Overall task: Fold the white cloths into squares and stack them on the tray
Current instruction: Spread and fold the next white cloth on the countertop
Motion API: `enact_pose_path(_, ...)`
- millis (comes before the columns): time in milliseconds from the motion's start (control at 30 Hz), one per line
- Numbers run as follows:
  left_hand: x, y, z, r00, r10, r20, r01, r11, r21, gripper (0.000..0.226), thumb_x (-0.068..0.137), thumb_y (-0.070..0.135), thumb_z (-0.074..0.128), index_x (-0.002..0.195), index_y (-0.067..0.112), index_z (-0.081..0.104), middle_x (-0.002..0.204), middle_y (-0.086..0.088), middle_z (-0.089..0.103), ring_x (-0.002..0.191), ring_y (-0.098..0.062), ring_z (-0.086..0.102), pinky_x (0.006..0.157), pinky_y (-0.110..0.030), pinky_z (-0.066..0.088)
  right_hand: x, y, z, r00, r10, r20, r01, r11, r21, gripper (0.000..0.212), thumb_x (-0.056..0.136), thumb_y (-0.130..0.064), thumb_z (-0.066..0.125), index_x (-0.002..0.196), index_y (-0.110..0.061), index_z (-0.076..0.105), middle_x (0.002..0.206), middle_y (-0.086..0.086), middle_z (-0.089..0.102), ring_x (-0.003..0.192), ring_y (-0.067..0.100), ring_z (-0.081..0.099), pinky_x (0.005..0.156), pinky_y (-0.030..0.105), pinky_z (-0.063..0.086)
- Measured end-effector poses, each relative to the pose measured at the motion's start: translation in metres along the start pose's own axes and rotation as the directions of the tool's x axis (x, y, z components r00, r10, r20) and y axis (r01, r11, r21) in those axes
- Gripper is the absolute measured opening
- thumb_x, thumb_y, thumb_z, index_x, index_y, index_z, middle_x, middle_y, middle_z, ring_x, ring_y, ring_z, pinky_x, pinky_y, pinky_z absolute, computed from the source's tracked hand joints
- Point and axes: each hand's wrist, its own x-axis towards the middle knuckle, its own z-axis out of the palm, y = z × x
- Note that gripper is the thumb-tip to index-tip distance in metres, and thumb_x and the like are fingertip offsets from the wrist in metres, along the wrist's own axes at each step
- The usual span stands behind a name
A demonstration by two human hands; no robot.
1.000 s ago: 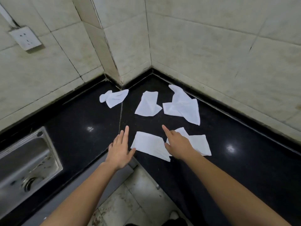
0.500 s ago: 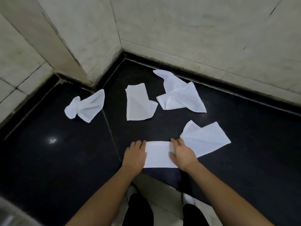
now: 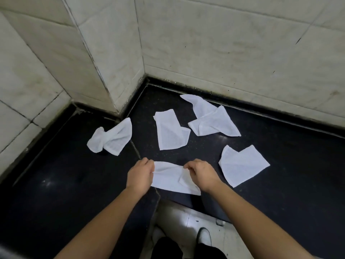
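both hands pinch near white cloth (image 3: 172, 179), black counter (image 3: 280, 146)

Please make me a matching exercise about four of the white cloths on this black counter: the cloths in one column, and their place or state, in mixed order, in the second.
Cloths:
1. leftmost cloth
2. middle cloth
3. rightmost cloth
4. nearest cloth

Place or state:
a. pinched by the left hand and the right hand
b. bunched up at one end
c. lies flat, just right of the right hand
d. lies between two other cloths in the far row

Pairs: 1-b, 2-d, 3-c, 4-a
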Motion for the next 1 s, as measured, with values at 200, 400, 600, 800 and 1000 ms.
enact_pose_path(200,-0.019,0.000,-0.046,0.992,-0.110,-0.054,0.099,0.978,-0.182,0.027,0.088,0.015,0.067,0.113,0.024,0.061,0.094,0.008,0.058,0.079,-0.013,0.056,0.072,-0.030,0.047,0.006,-0.022,-0.016,0.992,-0.050,0.115,0.053,0.998,-0.028,0.045,0.095,-0.022,0.057,0.140,-0.028,0.053,0.124,0.001,0.054,0.110,0.023,0.060,0.095,0.036,0.050)
enact_pose_path(400,-0.039,0.017,-0.091,0.973,-0.119,-0.196,0.049,0.944,-0.327,0.022,0.080,0.002,0.068,0.082,0.024,0.064,0.085,0.011,0.057,0.075,-0.005,0.056,0.069,-0.026,0.046,0.003,-0.056,-0.010,0.955,-0.252,0.159,0.212,0.950,0.230,0.087,0.088,-0.032,0.069,0.158,-0.039,0.017,0.159,0.000,0.023,0.145,0.022,0.026,0.117,0.038,0.032)
enact_pose_path(600,-0.064,0.026,-0.138,0.917,-0.226,-0.329,0.121,0.943,-0.311,0.024,0.077,0.004,0.063,0.072,0.026,0.056,0.076,0.010,0.059,0.068,-0.008,0.055,0.060,-0.030,0.046,-0.002,-0.100,-0.013,0.879,-0.467,0.098,0.441,0.874,0.204,0.022,0.094,-0.040,0.060,0.076,-0.027,0.057,0.072,-0.008,0.056,0.069,0.011,0.053,0.063,0.031,0.041)
enact_pose_path(800,-0.094,0.008,-0.163,0.758,-0.500,-0.418,0.340,0.851,-0.401,0.022,0.078,0.005,0.058,0.069,0.024,0.056,0.074,0.009,0.060,0.070,-0.008,0.055,0.056,-0.025,0.036,-0.005,-0.109,-0.040,0.838,-0.532,0.126,0.513,0.845,0.151,0.015,0.099,-0.037,0.057,0.101,-0.029,0.069,0.076,-0.015,0.059,0.074,0.008,0.057,0.067,0.026,0.043)
enact_pose_path(1000,-0.136,-0.032,-0.173,0.660,-0.732,-0.167,0.568,0.632,-0.526,0.014,0.073,0.007,0.080,0.072,0.018,0.071,0.080,-0.001,0.070,0.077,-0.018,0.065,0.063,-0.032,0.053,0.016,-0.114,-0.065,0.827,-0.555,0.091,0.550,0.832,0.076,0.014,0.096,-0.036,0.062,0.099,-0.028,0.074,0.088,-0.012,0.071,0.083,0.008,0.064,0.079,0.033,0.054)
